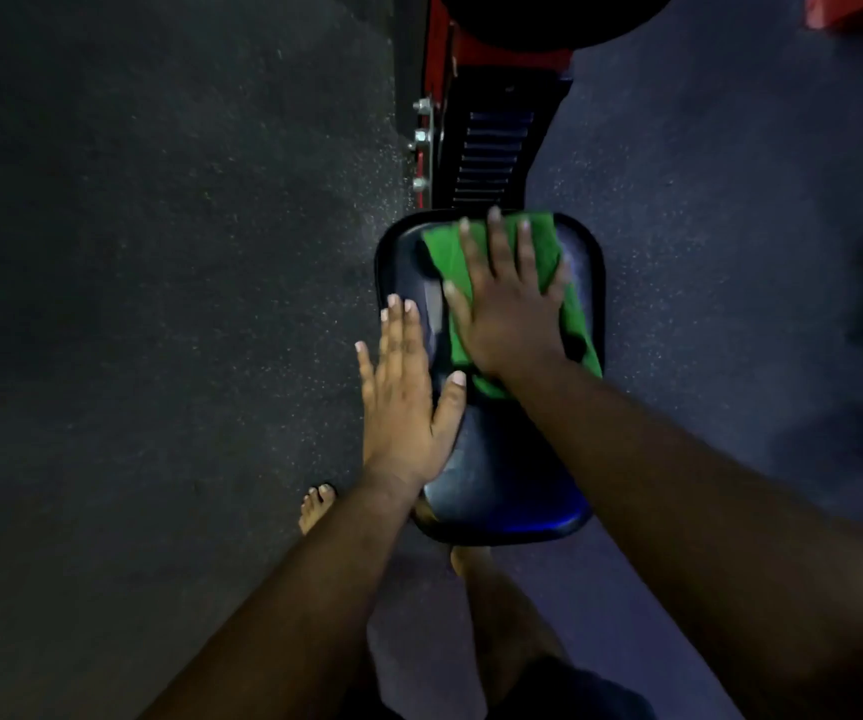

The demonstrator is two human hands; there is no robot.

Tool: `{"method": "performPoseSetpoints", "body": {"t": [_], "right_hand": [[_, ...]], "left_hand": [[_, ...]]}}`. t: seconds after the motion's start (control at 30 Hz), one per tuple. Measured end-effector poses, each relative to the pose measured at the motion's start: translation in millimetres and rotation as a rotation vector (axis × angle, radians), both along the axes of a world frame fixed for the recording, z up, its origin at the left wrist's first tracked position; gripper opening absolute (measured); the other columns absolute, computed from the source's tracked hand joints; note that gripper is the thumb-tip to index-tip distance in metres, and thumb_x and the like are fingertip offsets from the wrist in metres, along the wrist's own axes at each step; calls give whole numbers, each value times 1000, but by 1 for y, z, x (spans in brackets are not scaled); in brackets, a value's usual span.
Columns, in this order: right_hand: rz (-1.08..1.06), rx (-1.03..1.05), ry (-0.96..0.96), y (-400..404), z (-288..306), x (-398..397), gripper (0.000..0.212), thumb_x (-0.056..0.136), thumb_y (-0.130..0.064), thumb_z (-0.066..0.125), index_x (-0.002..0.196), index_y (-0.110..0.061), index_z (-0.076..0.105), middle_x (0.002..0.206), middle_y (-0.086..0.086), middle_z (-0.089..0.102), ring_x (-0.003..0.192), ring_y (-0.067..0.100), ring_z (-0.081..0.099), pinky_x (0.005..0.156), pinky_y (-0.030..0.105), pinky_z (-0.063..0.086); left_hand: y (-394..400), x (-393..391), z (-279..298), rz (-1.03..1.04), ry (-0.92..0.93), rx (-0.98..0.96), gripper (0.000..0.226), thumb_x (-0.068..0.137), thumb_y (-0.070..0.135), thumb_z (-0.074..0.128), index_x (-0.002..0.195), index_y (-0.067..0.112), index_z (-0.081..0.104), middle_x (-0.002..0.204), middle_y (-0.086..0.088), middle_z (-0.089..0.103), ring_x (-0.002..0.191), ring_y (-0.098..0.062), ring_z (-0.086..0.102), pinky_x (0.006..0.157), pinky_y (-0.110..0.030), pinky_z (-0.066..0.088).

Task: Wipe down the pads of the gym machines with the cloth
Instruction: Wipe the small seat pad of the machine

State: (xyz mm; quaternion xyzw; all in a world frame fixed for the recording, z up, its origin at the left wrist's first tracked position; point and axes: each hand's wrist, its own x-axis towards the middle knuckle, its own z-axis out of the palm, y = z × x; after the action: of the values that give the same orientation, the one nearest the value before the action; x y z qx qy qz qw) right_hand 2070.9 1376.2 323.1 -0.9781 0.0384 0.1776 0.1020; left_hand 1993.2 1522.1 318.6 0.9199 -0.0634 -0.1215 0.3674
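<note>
- Black padded seat pad (497, 475) in the middle of the view, glossy vinyl, rounded corners, wider at the far end and narrowing toward the near edge, with a raised rim running round it.
- Bluish sheen along the near lip and on the right far corner of the pad; surface otherwise dark and smooth.
- Green cloth (450, 252) lying flat on the far half of the pad, folded or bunched into a rough oblong, its near corner trailing down toward the right rim; weave too blurred to tell.
- Right hand (509, 309) flat on top of the cloth, fingers straight and spread, tips near the pad's far edge, thumb out to the left, palm pressing the cloth onto the pad.
- Left hand (403, 402) flat on the pad's left side, fingers straight and close together, thumb angled out onto the pad surface, holding nothing.
- Beyond the pad, a red machine frame (439, 44) with a black ribbed plate (494, 153) and silvery bolts (421, 135) down its left edge.
- Dark speckled rubber floor (159, 252) all round; bare foot (317, 506) on it just left of the pad's near end, possibly a second one under the near edge.
</note>
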Motion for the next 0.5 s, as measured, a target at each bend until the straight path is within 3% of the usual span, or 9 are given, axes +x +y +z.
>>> {"method": "performPoseSetpoints", "body": {"t": [0.07,0.13,0.27,0.33,0.5], "right_hand": [[-42,-13,-26,23,-5,39,65,104,-56,26,163,-34,5,172,0,-3,157,32,-4,114,76,-2],[45,-16,-45,45,-5,40,64,103,-54,31,162,-35,14,172,0,3,157,33,3,114,76,1],[455,-21,-72,60,9,-58,64,96,-43,43,158,-30,34,171,0,13,158,31,7,117,71,9],[546,20,-69,51,12,-117,58,93,-45,49,149,-29,49,168,-1,25,157,28,11,119,68,12],[591,20,-25,-11,23,-182,58,99,-57,43,154,-43,37,167,-5,26,156,23,21,118,63,22]], "left_hand": [[12,-4,-3,53,42,-16,76,103,53,23,163,12,1,172,-3,-4,158,-14,-6,126,-52,-6],[25,-6,-4,136,74,-58,76,102,54,23,163,14,1,172,-2,-3,158,-13,-5,127,-49,-6],[48,-8,10,257,89,-114,74,101,53,25,163,16,5,172,0,-1,158,-12,0,128,-48,-2],[54,-13,18,218,124,-84,74,101,53,23,164,19,6,172,1,-2,158,-11,-1,128,-46,-2],[48,-37,23,-24,184,42,78,98,60,20,164,20,8,171,0,-3,158,-14,-2,127,-50,2]]}}
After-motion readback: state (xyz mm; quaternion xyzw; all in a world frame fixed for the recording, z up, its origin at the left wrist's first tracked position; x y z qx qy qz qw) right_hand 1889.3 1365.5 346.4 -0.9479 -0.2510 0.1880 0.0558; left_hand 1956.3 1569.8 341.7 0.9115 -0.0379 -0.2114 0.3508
